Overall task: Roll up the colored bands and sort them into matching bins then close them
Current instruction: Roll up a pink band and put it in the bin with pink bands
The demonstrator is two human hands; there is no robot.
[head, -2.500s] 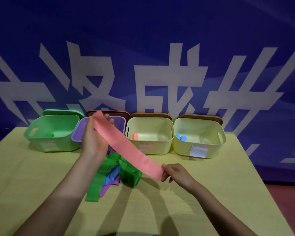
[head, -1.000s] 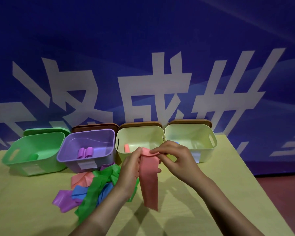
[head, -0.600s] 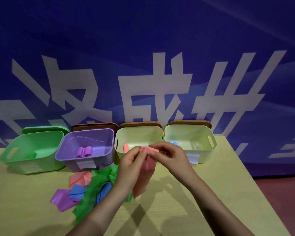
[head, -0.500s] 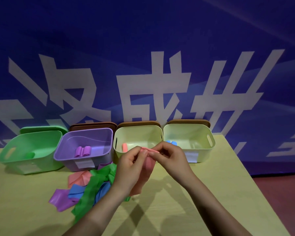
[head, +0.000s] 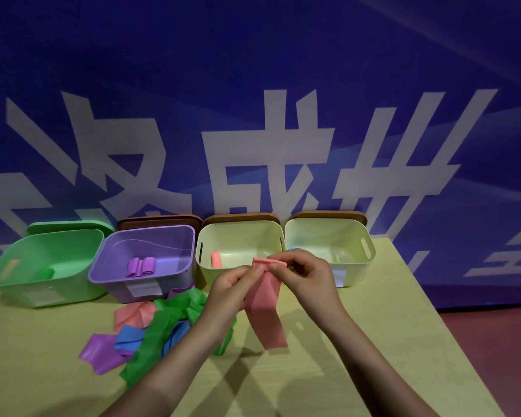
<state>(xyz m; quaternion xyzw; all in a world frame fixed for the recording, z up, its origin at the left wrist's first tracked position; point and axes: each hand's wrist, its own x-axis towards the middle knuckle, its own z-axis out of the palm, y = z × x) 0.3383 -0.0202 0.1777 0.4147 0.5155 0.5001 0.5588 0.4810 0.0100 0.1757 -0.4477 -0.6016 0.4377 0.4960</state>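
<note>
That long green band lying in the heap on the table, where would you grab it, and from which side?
Probably its near end, from above on the person's left side. The green band lies over the blue band and purple band, and that flat end sticks out toward the table's near edge with nothing on it. Its far part is knotted up behind the left hand.
</note>
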